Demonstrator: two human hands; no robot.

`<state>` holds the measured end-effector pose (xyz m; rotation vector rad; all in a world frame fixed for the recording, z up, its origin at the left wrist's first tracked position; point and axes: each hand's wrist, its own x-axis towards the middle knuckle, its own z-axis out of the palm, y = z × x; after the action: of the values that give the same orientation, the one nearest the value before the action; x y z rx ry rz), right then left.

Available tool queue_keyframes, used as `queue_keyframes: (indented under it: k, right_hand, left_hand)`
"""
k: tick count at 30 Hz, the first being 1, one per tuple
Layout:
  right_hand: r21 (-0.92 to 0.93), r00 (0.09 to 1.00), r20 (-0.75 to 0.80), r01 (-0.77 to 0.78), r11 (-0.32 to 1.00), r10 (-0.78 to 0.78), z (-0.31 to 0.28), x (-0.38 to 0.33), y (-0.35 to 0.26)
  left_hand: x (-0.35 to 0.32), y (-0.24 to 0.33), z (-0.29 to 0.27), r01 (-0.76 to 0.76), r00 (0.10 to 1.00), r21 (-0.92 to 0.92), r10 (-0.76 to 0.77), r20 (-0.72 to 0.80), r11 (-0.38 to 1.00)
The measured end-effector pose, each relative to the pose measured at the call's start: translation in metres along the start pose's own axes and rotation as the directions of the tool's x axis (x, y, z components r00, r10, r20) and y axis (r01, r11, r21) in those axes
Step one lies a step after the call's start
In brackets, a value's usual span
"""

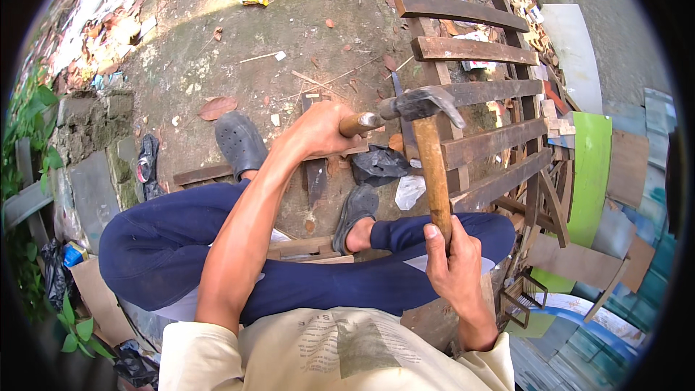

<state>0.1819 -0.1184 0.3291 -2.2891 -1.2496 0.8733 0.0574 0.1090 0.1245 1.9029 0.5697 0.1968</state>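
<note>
My left hand (318, 129) is wrapped around the round wooden handle of a chisel (356, 124); its working end is hidden by the hand. My right hand (455, 257) grips a claw hammer (432, 166) low on its wooden handle. The hammer's dark head is raised close to the chisel's butt, its claw pointing right; whether the two touch, I cannot tell. Beneath my left hand is a dark wooden piece (314, 181), which extends toward me between my feet. A black plastic bag (378, 165) lies just to the right of it.
A slatted wooden frame (492, 152) lies at the right, beside a green panel (592, 174) and stacked boards. Clogs (240, 143) are on my feet. A wooden strip (203, 174) and dry leaves (217, 108) lie on the concrete. Broken masonry (94, 127) borders the left.
</note>
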Motion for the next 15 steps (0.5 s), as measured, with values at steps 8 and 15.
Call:
queue_keyframes:
  k: [8,15]
  right_hand:
    - [-0.051,1.000,0.009,-0.005,0.999,0.005,0.013,-0.002,0.013]
    - [0.148,0.987,-0.112,-0.099,0.984,0.117,0.031,-0.017,0.044]
  left_hand:
    - [-0.009,-0.033,0.035,-0.041,0.999,0.088,0.042,-0.011,0.995]
    - [-0.001,-0.021,0.019,0.089,0.996,-0.001,-0.089,0.003,0.996]
